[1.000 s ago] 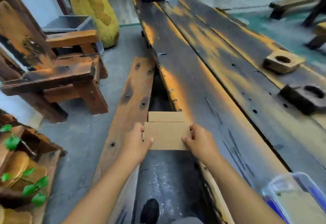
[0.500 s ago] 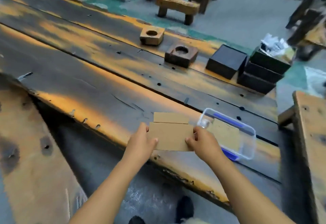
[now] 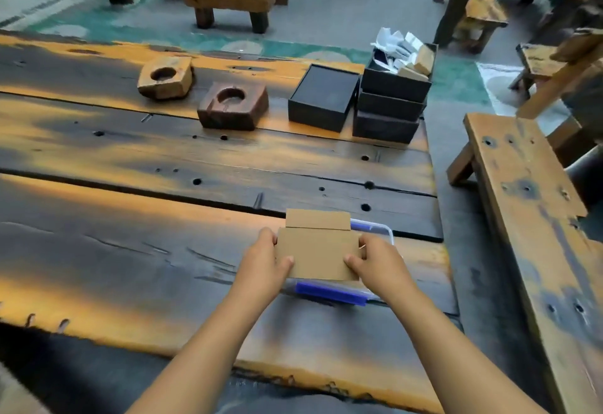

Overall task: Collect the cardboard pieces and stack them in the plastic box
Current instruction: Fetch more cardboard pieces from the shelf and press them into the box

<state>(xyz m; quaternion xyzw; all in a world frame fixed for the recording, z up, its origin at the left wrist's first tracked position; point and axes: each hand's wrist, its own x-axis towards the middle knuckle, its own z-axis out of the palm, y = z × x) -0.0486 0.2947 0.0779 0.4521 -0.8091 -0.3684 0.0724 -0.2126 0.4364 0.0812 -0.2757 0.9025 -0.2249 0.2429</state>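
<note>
The cardboard (image 3: pixel 316 257), plain brown with a narrower flap behind, hangs between both hands over the clear box (image 3: pixel 375 229). The left hand (image 3: pixel 265 265) and right hand (image 3: pixel 380 263) pinch its side edges, thumbs on top, forearms outstretched above the table (image 3: pixel 130 250).

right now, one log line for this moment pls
phase: placing | left hand + right hand: gripping cardboard pieces | position: over plastic box | released: not yet

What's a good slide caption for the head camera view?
Both hands, left hand and right hand, hold cardboard pieces above a clear plastic box on a weathered wooden table.
</note>
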